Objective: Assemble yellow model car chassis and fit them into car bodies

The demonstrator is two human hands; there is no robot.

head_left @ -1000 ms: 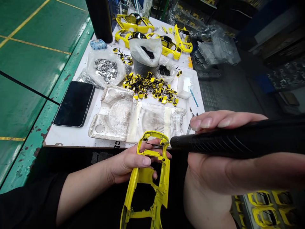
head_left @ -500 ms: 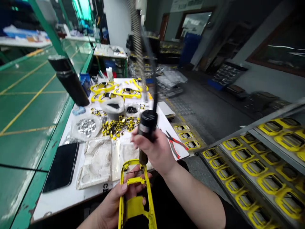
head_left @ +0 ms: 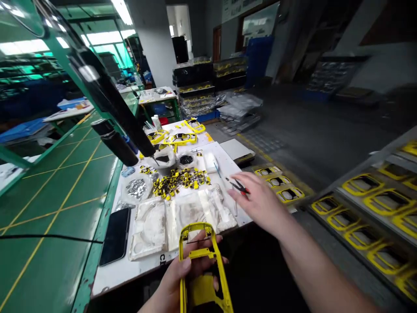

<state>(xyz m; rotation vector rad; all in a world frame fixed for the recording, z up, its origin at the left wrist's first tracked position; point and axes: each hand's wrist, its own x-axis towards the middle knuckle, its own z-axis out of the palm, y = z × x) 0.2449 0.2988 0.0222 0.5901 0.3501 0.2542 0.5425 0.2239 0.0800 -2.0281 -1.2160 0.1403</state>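
Observation:
A yellow plastic frame (head_left: 221, 265) is in my left hand (head_left: 174, 278), thumb on its left side rail and fingers behind it. A thin dark rod or wire spans the frame near its top end. My right hand (head_left: 260, 202) is at the right edge of the white table, its thumb and fingers around a pair of pliers (head_left: 240, 186). Only the dark jaws and a bit of red handle show; the palm covers the rest. A black electric screwdriver (head_left: 114, 100) hangs tilted at upper left, its bit over the table.
White moulded holders (head_left: 148, 230) lie on the table beside a dark phone (head_left: 115, 237). Behind them are a pile of small yellow-black parts (head_left: 179, 180), a bag of silvery pieces (head_left: 136, 188) and more yellow frames (head_left: 180, 138). Racked yellow frames (head_left: 361, 184) stand at right.
My right hand has let go of the screwdriver, which now hangs at upper left, and has moved right to the pliers. The frame stays in my left hand. The view has turned slightly left.

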